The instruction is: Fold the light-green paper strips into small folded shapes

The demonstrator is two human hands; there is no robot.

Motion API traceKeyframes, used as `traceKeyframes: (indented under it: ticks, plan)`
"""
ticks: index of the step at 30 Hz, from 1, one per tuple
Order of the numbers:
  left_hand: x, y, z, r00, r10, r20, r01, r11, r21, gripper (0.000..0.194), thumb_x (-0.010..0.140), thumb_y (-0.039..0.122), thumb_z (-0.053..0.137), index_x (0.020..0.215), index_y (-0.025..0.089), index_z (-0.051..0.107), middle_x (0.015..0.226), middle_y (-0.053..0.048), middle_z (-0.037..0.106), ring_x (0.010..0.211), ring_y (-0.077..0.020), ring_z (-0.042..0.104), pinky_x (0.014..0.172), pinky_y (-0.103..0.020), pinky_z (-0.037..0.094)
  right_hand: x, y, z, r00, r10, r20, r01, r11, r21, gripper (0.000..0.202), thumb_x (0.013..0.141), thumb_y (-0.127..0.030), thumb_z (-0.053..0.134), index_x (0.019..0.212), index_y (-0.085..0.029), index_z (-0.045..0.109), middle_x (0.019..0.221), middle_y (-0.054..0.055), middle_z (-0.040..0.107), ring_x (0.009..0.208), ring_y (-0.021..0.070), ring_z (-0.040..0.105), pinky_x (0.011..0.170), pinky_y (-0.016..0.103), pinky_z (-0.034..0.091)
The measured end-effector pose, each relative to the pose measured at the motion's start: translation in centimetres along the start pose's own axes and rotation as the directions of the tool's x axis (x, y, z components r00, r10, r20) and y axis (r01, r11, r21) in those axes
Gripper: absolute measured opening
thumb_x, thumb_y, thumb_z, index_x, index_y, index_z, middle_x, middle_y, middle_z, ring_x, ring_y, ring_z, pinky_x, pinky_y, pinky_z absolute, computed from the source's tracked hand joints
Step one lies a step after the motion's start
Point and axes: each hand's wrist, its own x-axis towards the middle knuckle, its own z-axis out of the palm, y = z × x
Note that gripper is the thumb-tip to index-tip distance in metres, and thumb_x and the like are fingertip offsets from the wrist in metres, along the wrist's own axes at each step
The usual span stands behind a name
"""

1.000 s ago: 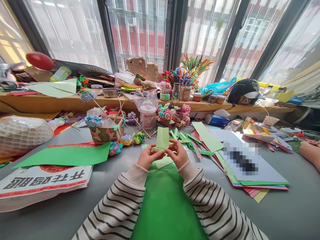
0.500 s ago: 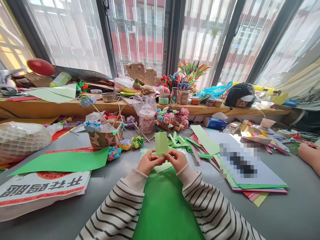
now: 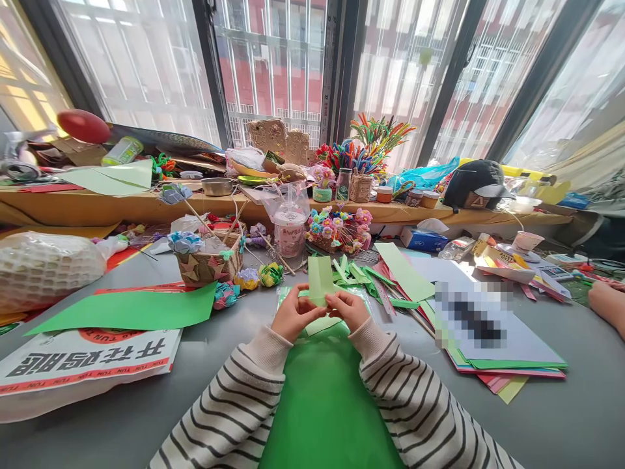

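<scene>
A small light-green piece of paper [image 3: 319,279], creased lengthwise, stands upright between my hands. My left hand [image 3: 295,315] pinches its lower left part, with the thumb in front. At the lower right corner, my right hand [image 3: 349,311] grips the paper between thumb and fingers. Below them another pale green paper piece [image 3: 322,324] lies at the far end of a glossy green sheet [image 3: 329,397], which stretches toward me. Just behind my right hand is a heap of cut green paper strips [image 3: 359,273].
On the left lie a green paper sheet [image 3: 127,309] and a printed bag [image 3: 92,355]. A basket with paper flowers [image 3: 208,266] and a lidded plastic cup [image 3: 289,234] stand behind. A paper stack [image 3: 520,342] lies right, near another person's hand [image 3: 608,303].
The paper in my hands has turned a little and its crease shows more. My left fingers have shifted slightly along its edge. The whole view has moved slightly.
</scene>
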Motion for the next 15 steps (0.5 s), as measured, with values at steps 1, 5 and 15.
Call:
traceKeyframes:
  ticks: [1,5,15]
  plan:
    - [-0.01,-0.02,-0.01,1.000,0.003,0.003,-0.003,1.000,0.009,0.049,0.052,0.023,0.066,0.090,0.016,0.036,0.053,0.004,0.058,0.054,-0.0130,0.057,0.053,-0.023,0.040,0.03,0.05,0.01,1.000,0.023,0.002,-0.023,0.999,0.023,0.029,0.051,-0.042,0.060,0.044,-0.017,0.047,0.044,-0.002,0.048,0.041,0.0083,0.046,0.046,0.023,0.042]
    - [-0.03,-0.11,-0.03,1.000,0.001,0.016,-0.002,1.000,0.019,0.047,0.053,0.024,0.066,0.089,0.017,0.035,0.053,0.003,0.058,0.054,-0.0136,0.057,0.053,-0.024,0.040,-0.17,-0.05,0.04,1.000,-0.007,-0.014,0.007,0.999,-0.037,0.029,0.056,-0.042,0.056,0.045,-0.017,0.046,0.043,-0.002,0.046,0.041,0.0086,0.044,0.046,0.023,0.039]
    - [0.07,-0.02,0.19,1.000,0.010,0.023,-0.010,1.000,-0.017,0.046,0.052,0.023,0.066,0.086,0.016,0.035,0.056,0.002,0.060,0.056,-0.0137,0.057,0.055,-0.026,0.042,-0.27,0.21,0.10,0.984,-0.151,-0.090,0.134,0.975,-0.176,0.027,0.060,-0.039,0.053,0.046,-0.016,0.050,0.043,-0.003,0.046,0.042,0.0089,0.042,0.046,0.022,0.036]
